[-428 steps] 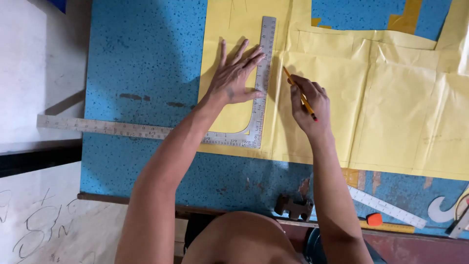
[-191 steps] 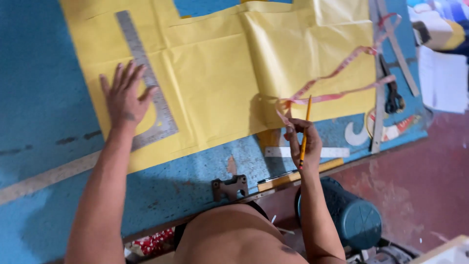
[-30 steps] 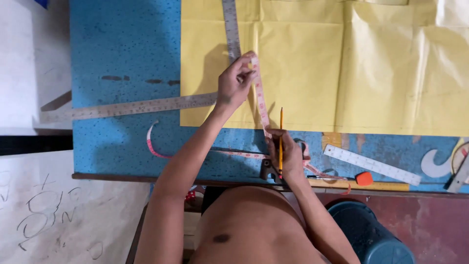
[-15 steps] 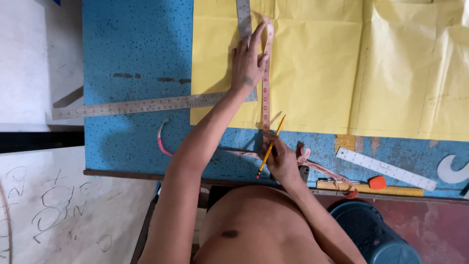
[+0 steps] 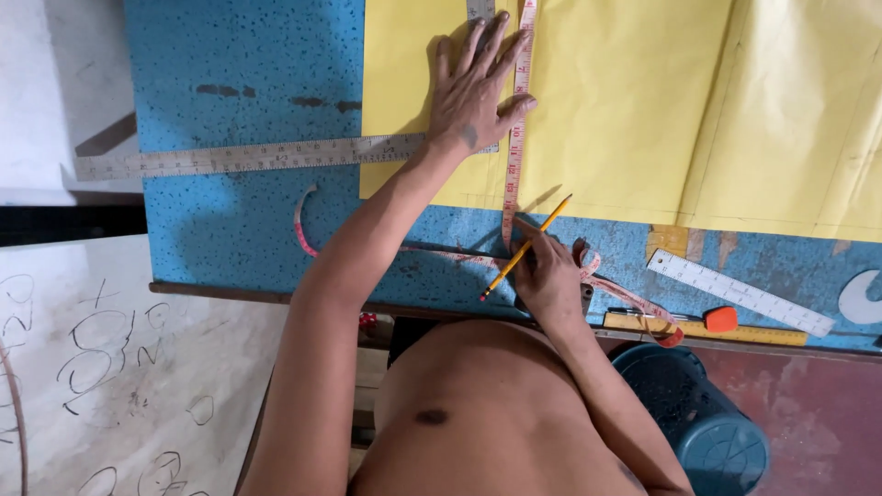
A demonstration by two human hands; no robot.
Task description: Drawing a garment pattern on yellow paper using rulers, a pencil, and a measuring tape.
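A pink measuring tape runs straight up the yellow paper on the blue speckled table. My left hand lies flat with spread fingers, pressing the tape and the metal L-square onto the paper. At the paper's near edge my right hand pinches the tape's lower part and also holds a yellow pencil, tip pointing toward me. Loose tape curls away on both sides of that hand.
A white ruler, a yellow ruler with an orange-capped tool and a white curve template lie along the table's near right edge. A blue bucket stands on the floor at right. A scribbled white board lies at left.
My left hand has slid farther up the paper and flattened on the tape, stretching it straight. My right hand has stayed at the paper's near edge with the pencil.
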